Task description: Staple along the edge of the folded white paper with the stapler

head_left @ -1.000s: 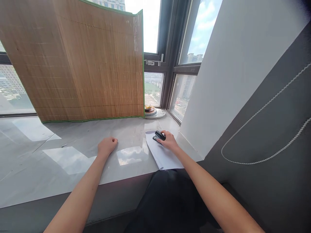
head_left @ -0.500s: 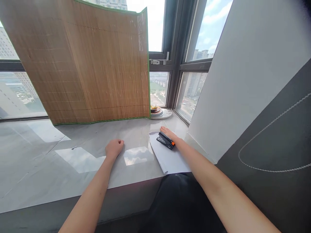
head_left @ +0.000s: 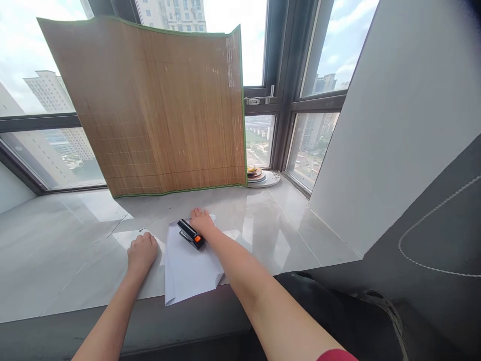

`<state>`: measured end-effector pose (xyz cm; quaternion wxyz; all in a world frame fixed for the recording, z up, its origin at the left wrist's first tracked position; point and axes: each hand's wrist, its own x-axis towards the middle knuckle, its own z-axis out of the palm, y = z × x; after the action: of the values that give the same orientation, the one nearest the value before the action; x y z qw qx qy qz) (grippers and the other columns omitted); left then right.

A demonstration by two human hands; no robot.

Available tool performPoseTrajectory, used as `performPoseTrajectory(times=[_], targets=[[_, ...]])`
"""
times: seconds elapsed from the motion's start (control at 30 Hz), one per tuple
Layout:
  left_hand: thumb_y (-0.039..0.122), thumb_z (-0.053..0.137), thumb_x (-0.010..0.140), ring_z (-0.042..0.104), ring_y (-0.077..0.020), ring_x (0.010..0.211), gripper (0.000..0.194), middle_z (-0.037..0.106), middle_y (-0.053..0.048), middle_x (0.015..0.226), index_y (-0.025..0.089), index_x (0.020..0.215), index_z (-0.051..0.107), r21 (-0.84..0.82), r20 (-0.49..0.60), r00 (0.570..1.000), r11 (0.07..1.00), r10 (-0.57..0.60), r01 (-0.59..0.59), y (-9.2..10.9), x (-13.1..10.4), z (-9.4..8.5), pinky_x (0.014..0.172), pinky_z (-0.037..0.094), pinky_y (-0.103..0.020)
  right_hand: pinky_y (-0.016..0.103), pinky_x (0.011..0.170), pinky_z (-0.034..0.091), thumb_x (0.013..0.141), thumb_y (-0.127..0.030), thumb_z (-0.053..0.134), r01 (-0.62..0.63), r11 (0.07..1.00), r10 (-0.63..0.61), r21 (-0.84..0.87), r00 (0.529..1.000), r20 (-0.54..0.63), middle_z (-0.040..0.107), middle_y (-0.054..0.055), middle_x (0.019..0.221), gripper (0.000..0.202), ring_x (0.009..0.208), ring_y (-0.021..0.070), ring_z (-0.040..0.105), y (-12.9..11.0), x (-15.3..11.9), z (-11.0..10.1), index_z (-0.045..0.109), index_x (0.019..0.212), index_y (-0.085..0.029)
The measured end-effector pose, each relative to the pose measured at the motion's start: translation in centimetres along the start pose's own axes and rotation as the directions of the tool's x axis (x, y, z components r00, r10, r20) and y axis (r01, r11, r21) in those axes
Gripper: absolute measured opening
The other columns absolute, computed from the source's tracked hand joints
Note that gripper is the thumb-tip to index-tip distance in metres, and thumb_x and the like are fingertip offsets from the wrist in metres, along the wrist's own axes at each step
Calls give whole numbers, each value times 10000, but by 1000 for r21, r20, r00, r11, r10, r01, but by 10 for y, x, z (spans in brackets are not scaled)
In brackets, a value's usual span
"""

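White paper (head_left: 191,276) lies on the pale tiled sill, its near edge reaching the sill's front edge. On the paper rests a black stapler (head_left: 191,234) with an orange part at its near end. My right hand (head_left: 202,221) lies over the paper's far right corner, beside the stapler, palm down with the fingers apart. Left of the paper, my left hand (head_left: 143,250) rests on the sill with its fingers curled in; nothing shows in it.
A brown bamboo mat (head_left: 169,110) with green edging stands against the window behind the sill. Stacked plates (head_left: 268,179) sit in the far right corner. A white slanted wall (head_left: 394,115) bounds the right side, with a beaded cord (head_left: 424,216) hanging near it.
The paper and stapler have moved left across the sill together with my right hand. My left hand has also shifted left. The camera view has changed slightly.
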<state>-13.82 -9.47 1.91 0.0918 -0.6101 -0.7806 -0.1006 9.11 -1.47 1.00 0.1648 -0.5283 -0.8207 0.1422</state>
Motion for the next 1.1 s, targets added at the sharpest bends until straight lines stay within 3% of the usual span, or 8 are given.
performPoseTrajectory(times=[0.2,0.27,0.33,0.47,0.57,0.73,0.87,1.1], targets=[[285,255,1029,593,-403,1122,438,643,-252,1184,105,1117,645,21,50,999,1000,-7,6,12,2,5,898,453,-515,456,1236,317,1067,-325,443,33,996,-21,82,988,-151,462,143,1621,504,1539,256,356,-15,-1,-20,454,1544,-162],[286,247,1033,595,-399,1127,440,644,-250,1183,111,1113,643,7,68,998,1000,-5,5,11,4,5,909,449,-516,341,1064,466,1077,-341,394,-51,987,89,154,964,-252,676,95,1368,382,1334,225,566,-4,-15,-39,636,1342,-211],[283,245,1034,592,-401,1136,441,645,-253,1190,112,1113,644,-2,67,998,1000,-6,6,9,5,5,920,444,-523,280,792,510,1062,-295,355,-155,968,205,195,941,-268,743,76,970,398,977,212,685,14,-36,-57,731,967,-210],[267,260,1025,589,-406,1153,433,649,-262,1204,101,1125,648,-19,67,998,1000,-19,20,8,5,5,931,442,-526,261,543,361,856,-190,613,-276,941,314,194,927,-204,488,4,541,365,555,163,524,62,-88,-82,488,515,-222],[262,255,1021,591,-408,1170,442,651,-261,1221,101,1129,652,-25,81,996,999,-27,29,9,6,3,941,440,-528,249,493,306,781,-169,673,-359,903,402,235,900,-170,334,-51,468,434,461,123,386,99,-118,-100,378,469,-233],[268,214,1026,594,-407,1191,476,643,-255,1260,97,1148,641,-16,112,994,1000,-7,9,7,7,1,957,442,-527,244,472,281,883,-259,545,-443,840,522,314,816,-247,280,-61,461,409,448,124,331,135,-138,-125,395,503,-245],[234,249,1009,599,-399,1190,441,649,-257,1250,96,1155,641,-6,106,994,1000,-12,12,8,7,-1,961,440,-520,253,497,270,919,-297,485,-415,846,515,334,797,-315,314,-34,472,424,488,145,383,117,-139,-117,391,508,-247],[196,272,981,603,-407,1176,419,650,-271,1228,84,1140,642,1,104,995,1000,0,0,8,6,-1,945,446,-524,218,563,282,980,-543,524,-48,935,168,351,932,-321,348,-45,562,568,580,108,389,15,-119,-71,385,543,-208]])
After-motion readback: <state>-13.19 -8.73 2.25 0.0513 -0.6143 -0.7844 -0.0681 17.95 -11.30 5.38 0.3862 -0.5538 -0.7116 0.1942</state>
